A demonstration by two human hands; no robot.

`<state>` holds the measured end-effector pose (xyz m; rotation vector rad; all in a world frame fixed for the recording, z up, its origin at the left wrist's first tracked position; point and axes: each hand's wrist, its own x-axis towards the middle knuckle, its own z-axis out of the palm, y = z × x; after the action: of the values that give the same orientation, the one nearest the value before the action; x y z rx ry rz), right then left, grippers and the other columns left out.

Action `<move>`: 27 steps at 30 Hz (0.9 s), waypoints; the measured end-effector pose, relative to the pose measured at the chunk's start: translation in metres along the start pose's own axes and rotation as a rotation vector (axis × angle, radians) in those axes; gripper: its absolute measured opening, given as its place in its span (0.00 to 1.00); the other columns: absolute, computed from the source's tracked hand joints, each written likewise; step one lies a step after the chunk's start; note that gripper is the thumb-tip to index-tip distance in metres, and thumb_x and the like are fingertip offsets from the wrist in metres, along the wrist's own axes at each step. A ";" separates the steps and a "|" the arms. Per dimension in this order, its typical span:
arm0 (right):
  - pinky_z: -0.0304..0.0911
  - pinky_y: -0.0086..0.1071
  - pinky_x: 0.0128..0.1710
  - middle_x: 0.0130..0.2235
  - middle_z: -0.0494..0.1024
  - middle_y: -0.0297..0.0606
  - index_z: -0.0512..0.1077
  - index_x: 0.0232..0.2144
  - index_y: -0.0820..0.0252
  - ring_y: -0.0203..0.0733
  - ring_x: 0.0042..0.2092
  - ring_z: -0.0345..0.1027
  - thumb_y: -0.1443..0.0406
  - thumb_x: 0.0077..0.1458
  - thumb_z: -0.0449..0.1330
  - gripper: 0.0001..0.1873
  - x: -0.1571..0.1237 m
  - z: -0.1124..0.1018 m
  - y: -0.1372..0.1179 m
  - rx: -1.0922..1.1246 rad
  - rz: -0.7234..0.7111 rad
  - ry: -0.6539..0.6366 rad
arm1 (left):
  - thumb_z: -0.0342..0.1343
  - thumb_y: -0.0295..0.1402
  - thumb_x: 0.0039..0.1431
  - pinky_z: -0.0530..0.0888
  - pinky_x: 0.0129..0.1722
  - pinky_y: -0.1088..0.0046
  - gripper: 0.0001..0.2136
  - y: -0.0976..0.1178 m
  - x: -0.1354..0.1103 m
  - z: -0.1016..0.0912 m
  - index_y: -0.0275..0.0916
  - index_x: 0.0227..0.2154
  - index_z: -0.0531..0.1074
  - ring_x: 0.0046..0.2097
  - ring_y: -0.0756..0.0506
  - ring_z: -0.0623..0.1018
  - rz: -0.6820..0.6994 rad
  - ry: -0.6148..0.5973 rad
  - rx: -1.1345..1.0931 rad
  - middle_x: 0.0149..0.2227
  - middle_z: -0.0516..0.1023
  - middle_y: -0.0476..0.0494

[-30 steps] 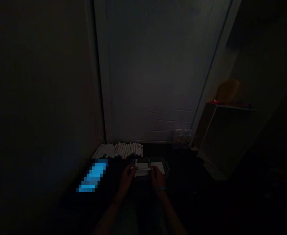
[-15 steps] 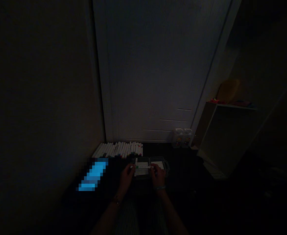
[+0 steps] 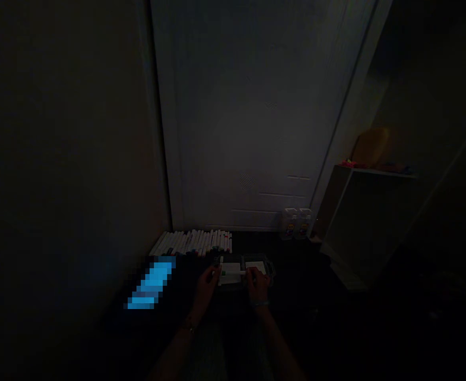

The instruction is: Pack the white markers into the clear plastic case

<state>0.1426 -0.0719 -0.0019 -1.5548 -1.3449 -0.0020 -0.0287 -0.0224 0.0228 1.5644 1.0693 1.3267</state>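
Over a dark surface (image 3: 296,267), left hand (image 3: 207,281) and right hand (image 3: 258,284) pinch a marker (image 3: 235,273) with nearly closed fingers (image 3: 249,272), which it could slip if either slackens.

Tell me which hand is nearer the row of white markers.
Left. The left hand is in front of the row of white markers; the right hand is farther off, right of the row, at the open case.

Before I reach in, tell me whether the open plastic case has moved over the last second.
No. The open plastic case shows no visible shift either way, judged against the pale panel behind it.
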 end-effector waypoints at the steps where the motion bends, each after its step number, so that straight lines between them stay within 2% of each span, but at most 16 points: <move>1: 0.47 0.33 0.43 0.34 0.76 0.35 0.71 0.36 0.58 0.38 0.37 0.67 0.56 0.61 0.43 0.19 0.000 0.000 0.000 -0.007 0.000 -0.001 | 0.52 0.50 0.47 0.69 0.33 0.75 0.18 0.000 0.000 0.000 0.38 0.27 0.70 0.34 0.46 0.73 0.006 0.003 -0.003 0.28 0.75 0.49; 5: 0.48 0.33 0.42 0.33 0.76 0.36 0.70 0.35 0.58 0.39 0.37 0.67 0.56 0.62 0.42 0.20 -0.001 0.001 0.003 -0.028 -0.011 -0.011 | 0.52 0.48 0.48 0.69 0.35 0.74 0.17 -0.003 0.001 0.000 0.38 0.31 0.72 0.35 0.46 0.74 0.021 -0.021 -0.034 0.30 0.76 0.48; 10: 0.49 0.33 0.41 0.33 0.76 0.36 0.70 0.35 0.59 0.39 0.36 0.67 0.56 0.62 0.41 0.21 -0.001 0.004 0.008 -0.033 0.002 0.020 | 0.53 0.49 0.46 0.69 0.34 0.74 0.18 -0.006 0.002 0.000 0.37 0.29 0.73 0.34 0.46 0.74 -0.001 -0.023 -0.026 0.28 0.76 0.47; 15: 0.51 0.33 0.40 0.33 0.76 0.38 0.71 0.34 0.59 0.39 0.35 0.67 0.54 0.61 0.42 0.22 0.000 0.002 0.006 -0.004 0.000 0.042 | 0.54 0.48 0.47 0.69 0.35 0.74 0.18 -0.007 0.003 0.000 0.37 0.30 0.73 0.35 0.45 0.74 0.001 -0.048 -0.029 0.30 0.77 0.47; 23: 0.52 0.33 0.41 0.37 0.76 0.38 0.71 0.38 0.59 0.41 0.39 0.67 0.56 0.61 0.43 0.20 0.000 -0.005 -0.005 0.065 -0.007 0.044 | 0.52 0.48 0.48 0.68 0.33 0.75 0.17 -0.002 0.003 -0.002 0.37 0.28 0.72 0.33 0.46 0.73 -0.008 -0.063 -0.021 0.28 0.75 0.48; 27: 0.52 0.33 0.41 0.36 0.76 0.37 0.71 0.39 0.57 0.40 0.37 0.67 0.58 0.60 0.45 0.17 0.000 -0.007 -0.006 0.081 0.000 0.024 | 0.53 0.50 0.47 0.68 0.31 0.76 0.18 0.000 0.002 -0.002 0.37 0.24 0.71 0.30 0.47 0.73 -0.020 -0.048 -0.015 0.24 0.74 0.50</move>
<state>0.1418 -0.0774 0.0053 -1.4824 -1.3108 0.0334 -0.0305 -0.0202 0.0236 1.5630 1.0410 1.2740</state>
